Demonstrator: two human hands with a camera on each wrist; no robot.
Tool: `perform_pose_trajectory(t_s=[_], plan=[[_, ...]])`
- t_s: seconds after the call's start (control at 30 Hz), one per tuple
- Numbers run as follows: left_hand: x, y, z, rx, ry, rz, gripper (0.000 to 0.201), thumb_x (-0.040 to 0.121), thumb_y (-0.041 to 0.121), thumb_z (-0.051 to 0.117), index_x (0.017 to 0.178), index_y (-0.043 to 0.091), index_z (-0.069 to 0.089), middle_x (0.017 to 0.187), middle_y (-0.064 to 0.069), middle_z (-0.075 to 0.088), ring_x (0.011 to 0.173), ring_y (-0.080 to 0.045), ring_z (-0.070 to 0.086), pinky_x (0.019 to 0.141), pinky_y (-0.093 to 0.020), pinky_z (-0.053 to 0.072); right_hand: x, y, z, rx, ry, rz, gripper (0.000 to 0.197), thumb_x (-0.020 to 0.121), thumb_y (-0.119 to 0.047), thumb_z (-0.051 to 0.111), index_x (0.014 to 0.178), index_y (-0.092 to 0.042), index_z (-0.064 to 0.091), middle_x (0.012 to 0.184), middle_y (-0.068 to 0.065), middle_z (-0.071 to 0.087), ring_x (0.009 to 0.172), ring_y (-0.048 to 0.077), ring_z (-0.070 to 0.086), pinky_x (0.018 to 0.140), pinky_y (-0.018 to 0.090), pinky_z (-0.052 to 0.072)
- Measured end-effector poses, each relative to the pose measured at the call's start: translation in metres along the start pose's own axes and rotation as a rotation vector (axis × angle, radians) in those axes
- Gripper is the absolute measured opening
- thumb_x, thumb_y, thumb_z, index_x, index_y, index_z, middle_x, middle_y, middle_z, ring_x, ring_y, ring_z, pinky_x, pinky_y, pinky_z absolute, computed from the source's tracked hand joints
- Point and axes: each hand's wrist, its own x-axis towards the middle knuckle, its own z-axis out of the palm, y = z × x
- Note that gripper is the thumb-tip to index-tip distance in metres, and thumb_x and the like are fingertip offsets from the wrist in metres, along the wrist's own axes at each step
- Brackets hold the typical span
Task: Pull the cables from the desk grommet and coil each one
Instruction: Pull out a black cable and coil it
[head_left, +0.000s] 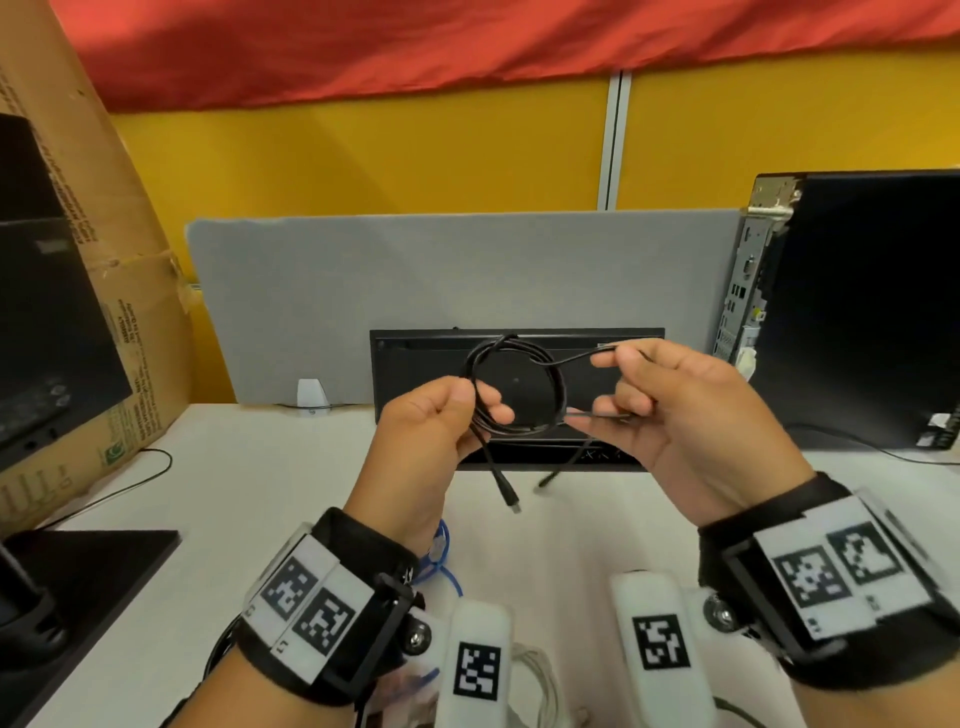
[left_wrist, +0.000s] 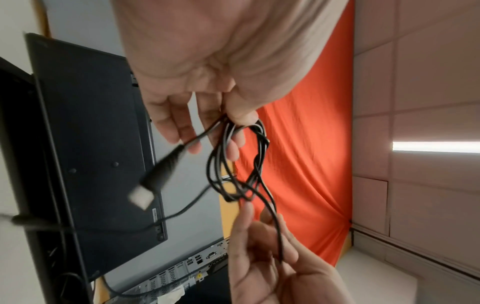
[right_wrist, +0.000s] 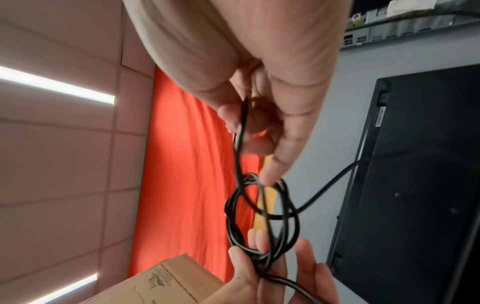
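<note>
Both hands are up over the white counter (head_left: 270, 499), just in front of the black flat box (head_left: 613, 379) standing against the grey fabric divider (head_left: 467, 270). The left hand (head_left: 431, 421) has a thin, glossy black cable (head_left: 558, 387) wound into a small round coil, thumb and fingers pinched on the coil's near side. One end hangs below that grip with a chunky moulded plug (left_wrist: 153, 181) and a flat metal tip. The right hand (head_left: 670, 415) pinches a loose strand running off the coil, fingers curled around it. A blue cable (head_left: 441, 556) lies on the counter below the left wrist. A cardboard box (head_left: 88, 223) leans left of the divider and a black PC tower (head_left: 862, 312) stands right of it.
</note>
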Motion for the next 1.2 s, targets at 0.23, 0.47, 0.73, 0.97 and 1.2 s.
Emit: perform_pose_trajectory(t_s=[0.23, 0.47, 0.73, 0.97, 1.2], plan=[[-0.006, 0.002, 0.008, -0.011, -0.138, -0.070, 0.049, 0.083, -0.026, 0.033, 0.105, 0.006, 0.064, 0.075, -0.011, 0.069, 0.091, -0.030, 0.070, 0.086, -0.037, 0.058, 0.001, 0.004, 0.000, -0.169, 0.022, -0.047, 0.017, 0.096, -0.016, 0.055, 0.093, -0.006, 0.069, 0.045, -0.004, 0.029, 0.040, 0.011, 0.028, 0.048, 0.028, 0.049], [-0.008, 0.010, 0.006, 0.028, -0.116, -0.096, 0.032, 0.099, 0.020, 0.042, 0.070, 0.007, 0.049, 0.049, 0.001, 0.032, 0.060, -0.022, 0.060, 0.095, -0.056, 0.050, 0.001, 0.002, -0.007, -0.199, -0.010, -0.059, 0.011, 0.088, -0.014, 0.067, 0.090, -0.011, 0.077, 0.047, -0.007, 0.031, 0.038, 0.009, 0.020, 0.037, 0.015, 0.022], [0.003, 0.007, 0.002, 0.379, 0.180, 0.060, 0.039, 0.101, 0.029, 0.044, 0.064, 0.017, 0.044, 0.039, 0.009, 0.046, 0.062, -0.018, 0.061, 0.065, -0.029, 0.045, 0.006, -0.031, -0.056, -0.528, 0.171, -0.337, 0.018, 0.084, -0.005, 0.066, 0.085, -0.018, 0.078, 0.048, -0.011, 0.057, 0.041, 0.002, 0.040, 0.042, 0.017, 0.035], [0.009, -0.006, -0.006, 0.503, 0.320, 0.124, 0.042, 0.100, 0.031, 0.044, 0.075, -0.001, 0.047, 0.065, -0.011, 0.041, 0.051, -0.008, 0.041, 0.045, -0.008, 0.035, 0.009, -0.022, -0.057, -1.029, 0.176, -0.499, 0.012, 0.082, -0.025, 0.072, 0.077, -0.037, 0.073, 0.071, -0.024, 0.069, 0.066, -0.005, 0.064, 0.058, 0.008, 0.045], [0.011, -0.002, -0.013, 0.501, 0.323, 0.057, 0.042, 0.100, 0.034, 0.044, 0.075, 0.001, 0.050, 0.064, -0.009, 0.040, 0.059, -0.015, 0.038, 0.057, -0.028, 0.037, 0.013, -0.014, -0.058, -1.109, 0.281, -0.601, 0.017, 0.082, -0.045, 0.066, 0.074, -0.032, 0.071, 0.053, -0.010, 0.062, 0.053, 0.006, 0.059, 0.061, 0.019, 0.045]])
